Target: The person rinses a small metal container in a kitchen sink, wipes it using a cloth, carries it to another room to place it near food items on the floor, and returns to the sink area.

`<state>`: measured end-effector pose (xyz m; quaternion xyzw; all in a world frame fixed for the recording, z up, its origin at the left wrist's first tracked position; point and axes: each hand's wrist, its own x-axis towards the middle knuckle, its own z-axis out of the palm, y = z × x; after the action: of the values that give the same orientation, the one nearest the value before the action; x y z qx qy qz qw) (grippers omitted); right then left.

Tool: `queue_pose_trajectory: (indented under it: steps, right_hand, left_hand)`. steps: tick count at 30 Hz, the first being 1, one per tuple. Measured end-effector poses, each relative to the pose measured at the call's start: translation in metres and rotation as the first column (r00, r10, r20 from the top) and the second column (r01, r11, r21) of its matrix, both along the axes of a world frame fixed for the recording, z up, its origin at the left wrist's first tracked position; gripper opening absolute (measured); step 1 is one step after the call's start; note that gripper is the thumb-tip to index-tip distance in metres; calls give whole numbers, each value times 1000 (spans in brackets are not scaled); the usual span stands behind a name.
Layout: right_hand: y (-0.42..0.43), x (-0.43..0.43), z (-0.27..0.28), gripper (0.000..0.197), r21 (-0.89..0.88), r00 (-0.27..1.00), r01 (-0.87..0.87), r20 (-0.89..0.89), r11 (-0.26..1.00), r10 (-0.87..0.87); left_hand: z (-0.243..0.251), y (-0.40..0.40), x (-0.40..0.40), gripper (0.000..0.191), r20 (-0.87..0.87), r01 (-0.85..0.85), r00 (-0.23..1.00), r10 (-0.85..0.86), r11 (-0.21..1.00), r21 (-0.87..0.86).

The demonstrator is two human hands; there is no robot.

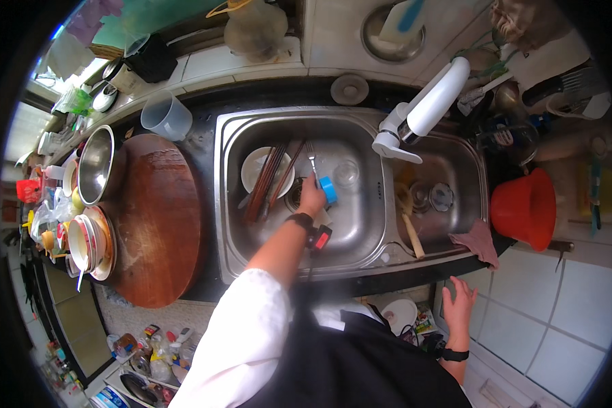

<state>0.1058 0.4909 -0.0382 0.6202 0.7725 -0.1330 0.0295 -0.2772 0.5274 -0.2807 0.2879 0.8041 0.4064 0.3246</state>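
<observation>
My left hand (312,198) reaches down into the larger steel sink basin (357,224). Its fingers close on the handle of a metal fork (311,152), tines pointing away from me. Right beside those fingers is a blue round lid or cap (328,189); whether they touch it is hard to tell. To their left, a bundle of brown chopsticks (265,183) lies across a white bowl (251,166). A small clear glass dish (346,173) sits to the right on the basin floor. My right hand (458,305) hangs in front of the counter, fingers apart, holding nothing.
A white faucet (433,102) arches over the divider. The smaller basin holds a wooden-handled strainer (412,234); a pink cloth (477,242) drapes over its edge. A red plastic bucket (524,209) stands right. Left are a round wooden board (158,224), stacked bowls (87,237) and a steel bowl (97,166).
</observation>
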Motion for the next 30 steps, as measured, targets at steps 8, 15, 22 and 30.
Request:
queue_pose_trajectory:
  steps: [8, 15, 22, 30]
  right_hand:
    - [-2, 1, -1, 30, -1, 1000, 5, -23, 1000, -5]
    - [-3, -1, 0, 30, 16, 1000, -3, -24, 1000, 3]
    - [3, -8, -2, 30, 31, 998, -44, -38, 999, 45]
    - [2, -6, -4, 30, 42, 998, -56, -22, 998, 57]
  left_hand:
    - [-18, -2, -3, 49, 156, 74, 983, -101, 983, 170]
    - [39, -15, -9, 31, -85, 229, 961, -263, 930, -289]
    - [35, -42, 6, 19, -260, 307, 840, -476, 812, -495]
    - [33, -40, 3, 23, 61, 606, 732, -678, 608, -514]
